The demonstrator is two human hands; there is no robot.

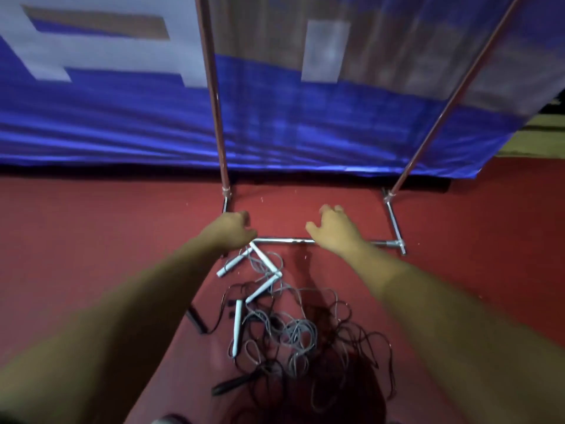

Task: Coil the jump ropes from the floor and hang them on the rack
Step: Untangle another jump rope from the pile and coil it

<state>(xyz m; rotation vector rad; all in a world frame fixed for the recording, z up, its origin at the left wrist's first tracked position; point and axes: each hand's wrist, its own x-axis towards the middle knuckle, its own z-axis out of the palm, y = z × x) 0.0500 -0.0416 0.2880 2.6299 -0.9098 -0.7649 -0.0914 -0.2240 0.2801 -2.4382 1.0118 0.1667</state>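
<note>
- Ok, whole frame is motion-blurred; rack (218, 117) top is cut off above, only two uprights and the floor bar (287, 240) show.
- Left hand (234, 231) covers the bar's left end; fingers curled, can't tell whether they grip anything.
- Right hand (334, 231) hovers over the bar right of centre, fingers loose and spread, holding nothing.
- Blue banner (122, 123) hangs just behind the rack, down to the red floor (91, 240); bare floor left and right of the pile.
- Jump ropes (293, 335) lie on the floor on the near side of the bar, between the forearms: one tangled heap, grey and black cords mixed, uncoiled.
- White handles (238, 325) at the heap's left and far side, one right by the bar; black handle (235, 384) at near left.
</note>
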